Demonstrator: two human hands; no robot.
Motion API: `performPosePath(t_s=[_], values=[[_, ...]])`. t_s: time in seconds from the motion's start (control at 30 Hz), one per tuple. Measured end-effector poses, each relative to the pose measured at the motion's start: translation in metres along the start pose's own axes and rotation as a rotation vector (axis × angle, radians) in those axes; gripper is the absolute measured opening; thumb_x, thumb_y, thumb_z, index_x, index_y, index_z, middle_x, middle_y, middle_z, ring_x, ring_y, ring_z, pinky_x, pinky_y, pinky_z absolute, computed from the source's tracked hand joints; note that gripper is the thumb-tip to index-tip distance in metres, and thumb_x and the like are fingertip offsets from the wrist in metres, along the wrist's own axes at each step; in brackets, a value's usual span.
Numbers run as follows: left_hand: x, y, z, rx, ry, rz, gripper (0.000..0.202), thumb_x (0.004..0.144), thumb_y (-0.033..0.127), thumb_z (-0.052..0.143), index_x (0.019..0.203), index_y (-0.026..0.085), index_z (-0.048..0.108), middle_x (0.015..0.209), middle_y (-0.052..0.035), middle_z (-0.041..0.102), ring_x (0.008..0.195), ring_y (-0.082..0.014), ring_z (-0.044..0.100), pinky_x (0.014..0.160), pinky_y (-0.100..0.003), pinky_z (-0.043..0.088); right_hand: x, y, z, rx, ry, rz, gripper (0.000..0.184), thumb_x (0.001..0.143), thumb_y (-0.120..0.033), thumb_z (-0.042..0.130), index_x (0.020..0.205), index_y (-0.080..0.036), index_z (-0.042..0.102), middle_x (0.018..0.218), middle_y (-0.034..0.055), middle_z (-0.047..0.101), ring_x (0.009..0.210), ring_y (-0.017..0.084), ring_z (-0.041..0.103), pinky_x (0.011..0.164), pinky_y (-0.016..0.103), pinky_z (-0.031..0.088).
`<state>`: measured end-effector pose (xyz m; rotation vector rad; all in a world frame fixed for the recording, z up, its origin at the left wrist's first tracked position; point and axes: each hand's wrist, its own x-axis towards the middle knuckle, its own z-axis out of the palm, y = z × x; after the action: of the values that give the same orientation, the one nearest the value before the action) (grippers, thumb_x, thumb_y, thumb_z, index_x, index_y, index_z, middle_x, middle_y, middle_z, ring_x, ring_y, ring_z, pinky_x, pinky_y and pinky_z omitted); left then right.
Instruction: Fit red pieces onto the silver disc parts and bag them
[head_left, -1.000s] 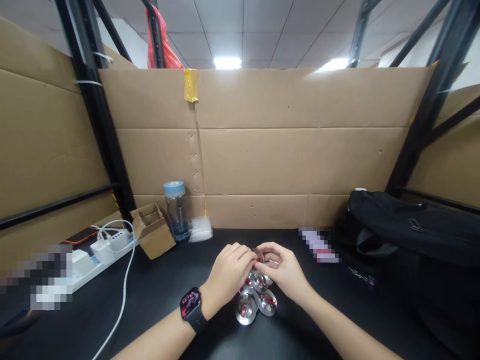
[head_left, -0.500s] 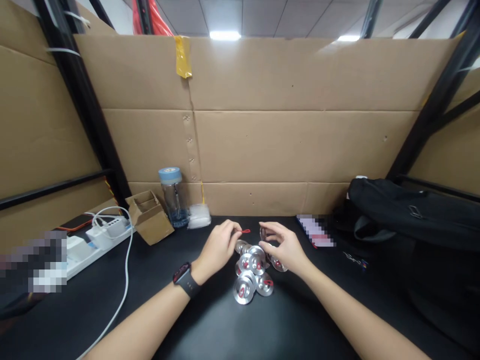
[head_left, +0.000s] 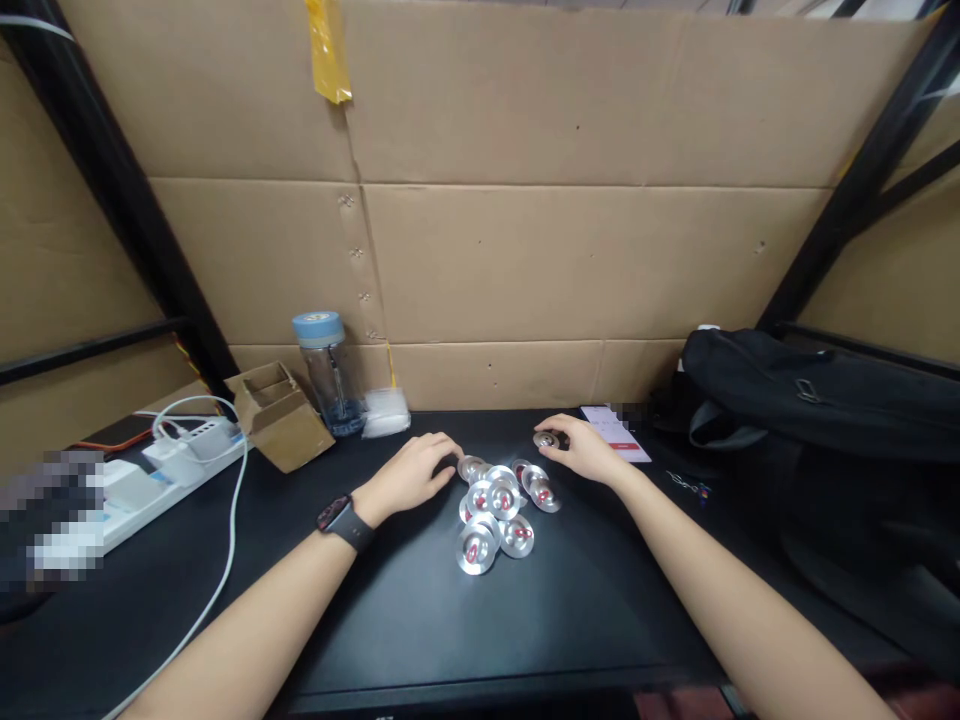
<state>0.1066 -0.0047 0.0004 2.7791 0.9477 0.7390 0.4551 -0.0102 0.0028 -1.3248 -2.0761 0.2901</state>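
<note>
Several small silver finger cymbals (head_left: pixel 502 492), domed discs with red loops, lie in an overlapping heap on the black table. My left hand (head_left: pixel 411 476) is at the heap's left side, fingers bent and thumb apart. Its fingertips reach a cymbal (head_left: pixel 470 469) at the upper left of the heap; whether they touch it I cannot tell. Beyond the heap on the right, my right hand (head_left: pixel 583 448) has a single finger cymbal (head_left: pixel 545 440) between thumb and fingers, low over the tabletop. A dark watch (head_left: pixel 334 512) is on my left wrist.
At the back left stand a blue-lidded bottle (head_left: pixel 334 385), an open cardboard box (head_left: pixel 289 430) and a white plastic packet (head_left: pixel 386 412). A power strip (head_left: pixel 165 480) with a white cable lies left. A phone (head_left: pixel 616 432) and a black bag (head_left: pixel 810 400) are right. Cardboard (head_left: pixel 480 250) walls the back.
My left hand has let go of a red loop and opened, drawing slightly left. My right hand has moved away from the heap with one cymbal. The view has tilted downward.
</note>
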Motion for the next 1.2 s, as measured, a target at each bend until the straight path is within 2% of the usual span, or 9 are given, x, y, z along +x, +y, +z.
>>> performPosePath(t_s=[0.07, 0.17, 0.27, 0.4, 0.53, 0.7, 0.87, 1.1, 1.2], values=[[0.002, 0.011, 0.0, -0.01, -0.008, 0.027, 0.02, 0.094, 0.018, 0.055, 0.109, 0.024, 0.066, 0.111, -0.0055, 0.068, 0.103, -0.0208, 0.063, 0.094, -0.034, 0.048, -0.006, -0.016, -0.012, 0.102, -0.167, -0.041, 0.026, 0.079, -0.03, 0.077, 0.104, -0.022, 0.078, 0.107, 0.007, 0.074, 0.09, 0.02, 0.069, 0.077, 0.03, 0.054], [0.003, 0.018, -0.002, -0.001, -0.006, 0.036, 0.021, 0.095, 0.017, 0.053, 0.109, 0.024, 0.066, 0.111, -0.0053, 0.068, 0.104, -0.0208, 0.062, 0.095, -0.035, 0.047, -0.014, -0.038, -0.026, 0.162, -0.4, -0.131, 0.027, 0.072, -0.035, 0.084, 0.097, -0.025, 0.081, 0.1, 0.0036, 0.074, 0.085, 0.019, 0.067, 0.07, 0.026, 0.052], [0.002, 0.015, -0.004, 0.013, -0.003, 0.034, 0.02, 0.095, 0.016, 0.052, 0.108, 0.023, 0.066, 0.111, -0.0055, 0.068, 0.104, -0.0211, 0.062, 0.095, -0.036, 0.047, -0.018, -0.05, -0.027, 0.206, -0.511, -0.207, 0.016, 0.077, -0.031, 0.079, 0.093, -0.027, 0.082, 0.093, 0.0011, 0.077, 0.082, 0.018, 0.069, 0.071, 0.027, 0.052], [0.001, 0.011, -0.004, 0.007, -0.005, 0.035, 0.021, 0.095, 0.017, 0.051, 0.107, 0.023, 0.067, 0.111, -0.0057, 0.068, 0.103, -0.0212, 0.063, 0.096, -0.036, 0.047, -0.018, -0.049, -0.019, 0.223, -0.464, -0.189, 0.013, 0.078, -0.023, 0.076, 0.089, -0.026, 0.083, 0.083, 0.0005, 0.078, 0.077, 0.018, 0.07, 0.073, 0.028, 0.053], [0.003, 0.015, -0.005, -0.039, 0.01, 0.049, 0.02, 0.095, 0.018, 0.052, 0.105, 0.023, 0.068, 0.109, -0.0064, 0.07, 0.102, -0.0211, 0.064, 0.095, -0.035, 0.049, -0.017, -0.045, -0.017, 0.307, -0.388, -0.11, 0.013, 0.083, -0.023, 0.069, 0.09, -0.021, 0.08, 0.082, 0.0027, 0.077, 0.075, 0.018, 0.072, 0.074, 0.03, 0.056], [0.006, 0.04, -0.005, -0.247, 0.057, -0.002, 0.019, 0.097, 0.023, 0.054, 0.103, 0.022, 0.072, 0.104, -0.0058, 0.074, 0.096, -0.0192, 0.068, 0.089, -0.031, 0.052, -0.016, -0.054, -0.004, 0.583, -0.091, 0.022, 0.019, 0.079, -0.033, 0.078, 0.089, -0.017, 0.074, 0.087, 0.0057, 0.076, 0.079, 0.02, 0.073, 0.077, 0.034, 0.059], [0.013, 0.069, 0.005, -0.393, 0.126, -0.125, 0.017, 0.094, 0.032, 0.062, 0.101, 0.022, 0.075, 0.1, -0.0039, 0.076, 0.09, -0.0183, 0.069, 0.082, -0.028, 0.052, -0.018, -0.077, 0.024, 0.838, 0.069, 0.117, 0.032, 0.07, -0.032, 0.087, 0.093, -0.018, 0.071, 0.09, 0.0057, 0.076, 0.079, 0.02, 0.074, 0.081, 0.036, 0.061], [0.013, 0.071, 0.02, -0.493, 0.187, -0.248, 0.016, 0.092, 0.027, 0.061, 0.094, 0.018, 0.074, 0.082, -0.0029, 0.074, 0.072, -0.0163, 0.066, 0.066, -0.025, 0.048, -0.022, -0.092, 0.043, 0.928, 0.077, 0.14, 0.035, 0.069, -0.037, 0.088, 0.091, -0.019, 0.068, 0.091, 0.0044, 0.073, 0.077, 0.018, 0.071, 0.077, 0.035, 0.061], [0.012, 0.07, 0.019, -0.525, 0.189, -0.249, 0.016, 0.091, 0.026, 0.061, 0.094, 0.018, 0.074, 0.083, -0.0029, 0.074, 0.074, -0.0165, 0.066, 0.069, -0.026, 0.049, -0.023, -0.091, 0.04, 0.866, 0.056, 0.08, 0.036, 0.073, -0.035, 0.085, 0.101, -0.02, 0.069, 0.099, 0.0061, 0.073, 0.086, 0.019, 0.072, 0.08, 0.035, 0.061]])
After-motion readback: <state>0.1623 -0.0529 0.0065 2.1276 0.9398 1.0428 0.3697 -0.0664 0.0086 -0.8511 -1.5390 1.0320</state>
